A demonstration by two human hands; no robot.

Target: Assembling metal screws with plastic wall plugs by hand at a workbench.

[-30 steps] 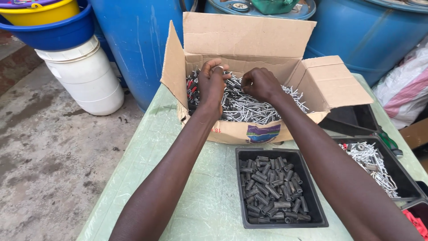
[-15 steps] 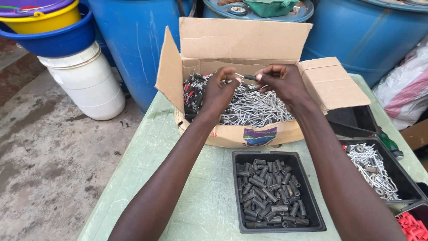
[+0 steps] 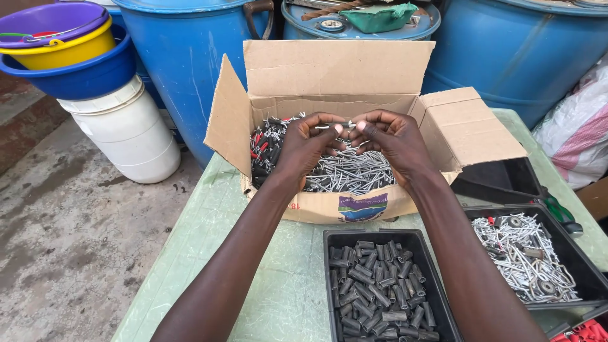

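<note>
An open cardboard box stands on a pale green table and holds a heap of silver metal pins, with black and red pieces at its left. My left hand and my right hand are raised over the heap, fingertips together. Between them they pinch one small silver metal pin.
In front of the box a black tray holds several dark grey sleeves. To the right, another black tray holds silver pins and washers. Blue barrels, stacked bowls on a white bucket stand behind, a white sack right.
Both hands have lifted out of the heap and come together above it, now pinching a single pin between the fingertips.
</note>
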